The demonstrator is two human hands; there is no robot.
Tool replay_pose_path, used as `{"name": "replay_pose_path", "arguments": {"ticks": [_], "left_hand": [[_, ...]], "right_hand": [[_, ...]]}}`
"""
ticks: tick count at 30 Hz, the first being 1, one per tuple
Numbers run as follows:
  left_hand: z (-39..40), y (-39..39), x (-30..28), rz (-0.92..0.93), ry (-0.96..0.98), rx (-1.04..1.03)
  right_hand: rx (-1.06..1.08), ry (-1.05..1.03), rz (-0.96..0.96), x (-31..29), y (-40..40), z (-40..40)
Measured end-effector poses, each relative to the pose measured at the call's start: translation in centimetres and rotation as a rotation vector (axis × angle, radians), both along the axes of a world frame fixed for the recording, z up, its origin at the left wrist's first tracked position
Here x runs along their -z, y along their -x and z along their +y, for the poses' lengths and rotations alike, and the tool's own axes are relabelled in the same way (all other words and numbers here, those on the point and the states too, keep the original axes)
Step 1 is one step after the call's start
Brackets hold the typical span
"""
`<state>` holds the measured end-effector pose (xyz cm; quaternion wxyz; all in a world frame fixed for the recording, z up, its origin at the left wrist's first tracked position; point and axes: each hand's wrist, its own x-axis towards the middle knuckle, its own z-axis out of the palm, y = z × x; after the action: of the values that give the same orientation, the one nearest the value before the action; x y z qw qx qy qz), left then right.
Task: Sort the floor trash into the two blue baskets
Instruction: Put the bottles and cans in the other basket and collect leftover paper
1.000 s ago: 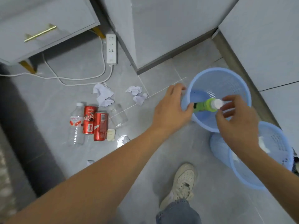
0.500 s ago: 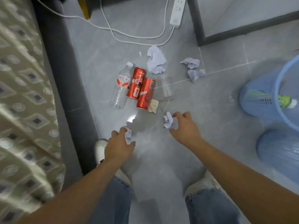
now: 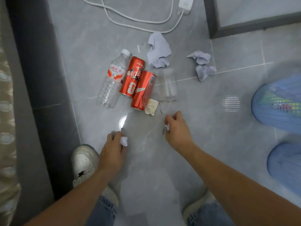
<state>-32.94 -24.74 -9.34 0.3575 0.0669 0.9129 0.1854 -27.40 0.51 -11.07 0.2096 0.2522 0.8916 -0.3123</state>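
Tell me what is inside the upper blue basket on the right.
Through the basket's mesh wall, something green and white shows inside, blurred. Its opening is out of frame, so the rest of the contents cannot be seen.

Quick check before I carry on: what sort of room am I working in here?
Probably a bedroom or living room at home: grey tiled floor, a white power strip with its cord lying loose, a grey cabinet base, and patterned fabric, perhaps bedding or a sofa, at the left edge.
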Motion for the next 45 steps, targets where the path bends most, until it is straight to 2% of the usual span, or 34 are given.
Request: {"name": "replay_pose_path", "arguments": {"ticks": [4,7,11,14,17,20,23,25,27,30,35,40,45], "left_hand": [[4.2,-0.9,-5.4,-0.082,-0.081,-0.052],[10.3,-2.1,-12.0,-0.132,-0.150,0.066],[21.0,-6.0,-22.5,-0.153,-0.344,0.232],[29.1,-10.3,-27.8,-0.209,-0.474,0.353],[36.7,-15.1,-30.1,-0.254,-0.574,0.434],[43.2,-19.8,-30.4,-0.278,-0.638,0.511],[47.6,-23.8,-28.5,-0.338,-0.550,0.568],[48.9,-24.8,-27.3,-0.430,-0.448,0.600],[48.3,-24.8,-26.9,-0.468,-0.394,0.625],[44.8,-22.6,-27.6,-0.386,-0.330,0.674],[35.2,-14.6,-27.4,-0.232,-0.277,0.492],[24.2,-4.4,-24.8,-0.080,-0.137,0.295],[14.7,3.2,-19.9,-0.015,-0.036,0.136]], "right_hand": [[0.201,0.108,-0.004,-6.0,-2.9,0.8],[0.373,0.116,0.050,-13.4,-6.2,2.7],[0.679,0.044,0.170,-23.4,-13.0,8.5],[0.884,-0.100,0.211,-28.9,-19.3,14.6],[1.043,-0.231,0.219,-31.6,-25.0,20.8],[1.191,-0.281,0.234,-31.9,-29.6,26.0],[1.271,-0.250,0.187,-30.9,-33.0,29.2],[1.260,-0.181,0.072,-30.3,-34.5,29.9],[1.231,-0.168,-0.012,-30.3,-35.0,29.5],[1.173,-0.212,0.070,-30.8,-33.3,27.4],[0.971,-0.110,0.160,-30.7,-24.5,21.2],[0.653,0.103,0.132,-26.4,-13.2,12.9],[0.379,0.195,-0.025,-19.5,-3.6,5.6]]}}
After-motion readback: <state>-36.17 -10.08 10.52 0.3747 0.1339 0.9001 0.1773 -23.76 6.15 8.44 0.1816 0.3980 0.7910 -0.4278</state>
